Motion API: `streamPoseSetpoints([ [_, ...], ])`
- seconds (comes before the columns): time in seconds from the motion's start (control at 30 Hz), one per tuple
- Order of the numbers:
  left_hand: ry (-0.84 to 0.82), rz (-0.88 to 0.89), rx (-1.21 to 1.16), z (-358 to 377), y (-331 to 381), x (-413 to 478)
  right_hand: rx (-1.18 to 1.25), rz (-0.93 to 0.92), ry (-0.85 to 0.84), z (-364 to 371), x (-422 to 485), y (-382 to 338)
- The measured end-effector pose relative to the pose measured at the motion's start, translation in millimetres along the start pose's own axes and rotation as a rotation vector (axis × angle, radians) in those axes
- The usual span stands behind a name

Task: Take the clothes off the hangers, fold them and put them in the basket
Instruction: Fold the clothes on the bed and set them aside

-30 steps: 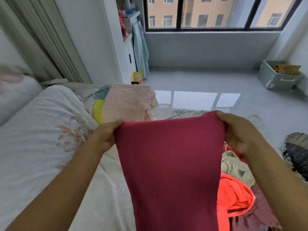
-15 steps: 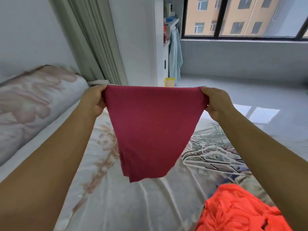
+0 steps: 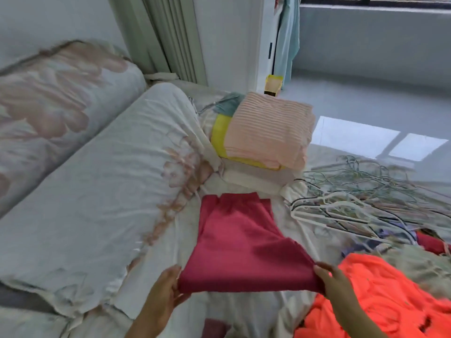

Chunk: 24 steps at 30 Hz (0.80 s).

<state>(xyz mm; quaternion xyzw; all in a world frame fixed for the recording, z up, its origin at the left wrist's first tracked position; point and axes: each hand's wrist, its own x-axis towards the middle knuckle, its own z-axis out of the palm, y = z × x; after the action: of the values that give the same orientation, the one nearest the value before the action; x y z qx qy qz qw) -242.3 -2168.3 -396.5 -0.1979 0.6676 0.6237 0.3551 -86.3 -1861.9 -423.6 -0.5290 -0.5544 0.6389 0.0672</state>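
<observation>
At bed's near edge, bottom centre: left fingers (image 3: 176, 282) curled, pinching the near left corner of red cloth (image 3: 241, 250); right fingers (image 3: 323, 270) curled, pinching the near right corner. Left hand (image 3: 166, 296) and right hand (image 3: 338, 284) well apart, with the near hem stretched straight between them.

Far end of red cloth lying on the bed (image 3: 256, 313), with one layer overlapping another at the far edge.

Just beyond that far edge: folded stack, with pink striped piece (image 3: 271, 132) on top, yellow piece (image 3: 218, 135) beneath it, and white piece (image 3: 253, 179) at the bottom. Teal piece (image 3: 229, 103) behind the stack, only partly visible.

Right of red cloth, apart from it: hangers (image 3: 353, 203) in a tangled heap on the bed, some thin wire, some white plastic.

Near right: orange garment (image 3: 380, 293), bunched, under and beside the right forearm. Further clothes between it and the hangers, too blurred to identify.

Left of red cloth: floral quilt (image 3: 97, 191), bulky and creased. Further left, against the wall: pillow (image 3: 61, 93).

Beyond the bed: curtain (image 3: 170, 32), small yellow box (image 3: 273, 85) on the floor (image 3: 366, 106), and pale blue garment (image 3: 289, 32) hanging beside a white panel.
</observation>
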Motion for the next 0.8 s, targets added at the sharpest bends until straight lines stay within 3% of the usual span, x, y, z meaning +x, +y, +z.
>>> streamPoseSetpoints([
  [0.13, 0.017, -0.187, 0.040, -10, -30, 1, -0.085, 0.020, -0.008, -7, -9, 20],
  [0.27, -0.034, -0.261, 0.033, -19, -35, 5, -0.185, 0.072, -0.031, -13, 2, 33],
  [0.37, -0.007, -0.160, -0.021, -10, -18, 32, -0.131, 0.115, -0.038, 3, 31, 18],
  [0.53, -0.074, 0.083, -0.037, 27, 47, 116, -0.012, -0.002, -0.077, 51, 114, -41],
  [0.63, -0.070, 0.145, 0.205, 45, 62, 171, -0.057, 0.006, -0.178, 72, 158, -49],
  [0.8, 0.248, 0.014, 0.545, 50, -11, 217, -0.241, 0.101, -0.065, 81, 178, 33],
])
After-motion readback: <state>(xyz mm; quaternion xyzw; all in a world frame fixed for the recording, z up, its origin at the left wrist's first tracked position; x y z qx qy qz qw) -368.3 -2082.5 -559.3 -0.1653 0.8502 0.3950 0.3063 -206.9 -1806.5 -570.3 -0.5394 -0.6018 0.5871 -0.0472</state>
